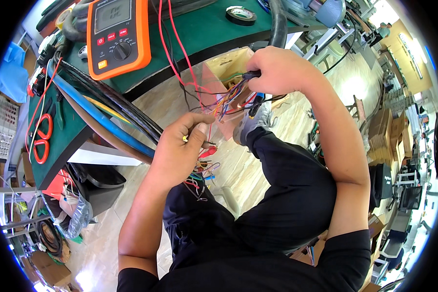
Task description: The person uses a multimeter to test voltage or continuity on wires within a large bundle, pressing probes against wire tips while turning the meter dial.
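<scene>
While the bundle of thin, multicoloured wires (233, 95) fans out between both hands, its black end (251, 75) is gripped in the right hand (280, 70); the left hand (182, 146) has thumb and forefinger pinched, on exactly what I cannot tell. Beyond sits an open wooden box (226, 63), contents partly hidden; a boxy orange meter (119, 39) rests on the smooth green tabletop (207, 22), and crinkled clear plastic (81, 218) hangs beside a dark bin (102, 195)

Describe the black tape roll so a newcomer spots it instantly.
Find the green tabletop, then the orange meter on it. Between that and the thick black cable further right lies the black tape roll, set apart by its flat ring shape.
</scene>
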`<state>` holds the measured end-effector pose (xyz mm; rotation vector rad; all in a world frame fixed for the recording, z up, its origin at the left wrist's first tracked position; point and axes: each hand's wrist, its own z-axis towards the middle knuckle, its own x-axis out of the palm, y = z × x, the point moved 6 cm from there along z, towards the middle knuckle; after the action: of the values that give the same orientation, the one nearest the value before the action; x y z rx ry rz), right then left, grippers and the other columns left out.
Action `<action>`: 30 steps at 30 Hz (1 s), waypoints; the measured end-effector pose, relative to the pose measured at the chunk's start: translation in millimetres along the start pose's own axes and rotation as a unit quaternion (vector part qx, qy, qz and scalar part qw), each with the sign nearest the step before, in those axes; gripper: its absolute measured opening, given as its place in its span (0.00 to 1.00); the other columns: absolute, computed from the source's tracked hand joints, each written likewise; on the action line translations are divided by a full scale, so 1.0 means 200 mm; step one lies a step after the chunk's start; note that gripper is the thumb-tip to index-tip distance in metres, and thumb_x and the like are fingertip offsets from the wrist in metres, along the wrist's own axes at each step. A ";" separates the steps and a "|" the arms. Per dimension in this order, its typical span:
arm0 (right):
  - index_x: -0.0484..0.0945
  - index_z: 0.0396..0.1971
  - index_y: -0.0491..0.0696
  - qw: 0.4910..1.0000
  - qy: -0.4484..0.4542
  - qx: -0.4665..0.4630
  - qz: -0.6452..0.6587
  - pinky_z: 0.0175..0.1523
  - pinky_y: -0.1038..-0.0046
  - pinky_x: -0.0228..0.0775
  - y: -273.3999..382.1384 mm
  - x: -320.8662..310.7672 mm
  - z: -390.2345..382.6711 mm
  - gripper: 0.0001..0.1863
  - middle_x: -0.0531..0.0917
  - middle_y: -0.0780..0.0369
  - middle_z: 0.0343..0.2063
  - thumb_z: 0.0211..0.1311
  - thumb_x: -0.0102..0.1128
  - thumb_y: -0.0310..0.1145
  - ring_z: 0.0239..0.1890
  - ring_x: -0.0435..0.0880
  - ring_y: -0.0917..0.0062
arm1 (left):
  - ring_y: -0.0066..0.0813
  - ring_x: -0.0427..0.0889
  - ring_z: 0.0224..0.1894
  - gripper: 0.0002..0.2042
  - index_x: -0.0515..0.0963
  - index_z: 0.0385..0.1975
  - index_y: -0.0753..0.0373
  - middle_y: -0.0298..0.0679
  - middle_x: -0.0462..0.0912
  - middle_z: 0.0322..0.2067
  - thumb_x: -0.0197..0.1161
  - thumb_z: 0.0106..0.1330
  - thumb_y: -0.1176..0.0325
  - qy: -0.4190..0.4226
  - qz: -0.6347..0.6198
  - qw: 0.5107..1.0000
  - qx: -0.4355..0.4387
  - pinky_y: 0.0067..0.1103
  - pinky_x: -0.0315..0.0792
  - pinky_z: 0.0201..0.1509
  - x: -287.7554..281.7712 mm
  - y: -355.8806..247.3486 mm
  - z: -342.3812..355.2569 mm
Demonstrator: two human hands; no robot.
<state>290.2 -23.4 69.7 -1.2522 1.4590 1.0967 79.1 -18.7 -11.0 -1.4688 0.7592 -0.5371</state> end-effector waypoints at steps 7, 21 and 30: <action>0.80 0.24 0.38 0.961 -0.015 0.028 0.274 0.30 0.69 0.67 -0.16 0.06 -0.01 0.15 0.75 0.56 0.16 0.47 0.57 0.37 0.21 0.75 0.73 | 0.19 0.77 0.34 0.16 0.75 0.56 0.67 0.37 0.80 0.34 0.55 0.71 0.72 -0.003 -0.056 0.998 0.003 0.19 0.73 0.40 0.12 -0.05 0.08; 0.77 0.22 0.37 0.921 -0.152 0.060 0.353 0.26 0.71 0.65 -0.10 0.08 -0.07 0.13 0.75 0.59 0.14 0.53 0.58 0.34 0.19 0.73 0.78 | 0.19 0.79 0.43 0.13 0.79 0.50 0.67 0.36 0.84 0.40 0.62 0.70 0.68 -0.018 -0.197 0.979 0.055 0.18 0.74 0.48 0.24 -0.10 0.17; 0.82 0.32 0.41 0.946 -0.124 -0.045 0.294 0.36 0.66 0.71 -0.06 0.07 -0.17 0.35 0.81 0.54 0.21 0.52 0.63 0.65 0.27 0.82 0.63 | 0.08 0.61 0.20 0.13 0.77 0.38 0.66 0.26 0.72 0.23 0.55 0.75 0.60 -0.071 -0.105 0.985 0.113 0.12 0.54 0.23 0.15 -0.10 0.21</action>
<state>297.5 -61.3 61.8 -0.7017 1.6402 1.6638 132.2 -13.3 3.5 -1.3653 0.4182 -0.6494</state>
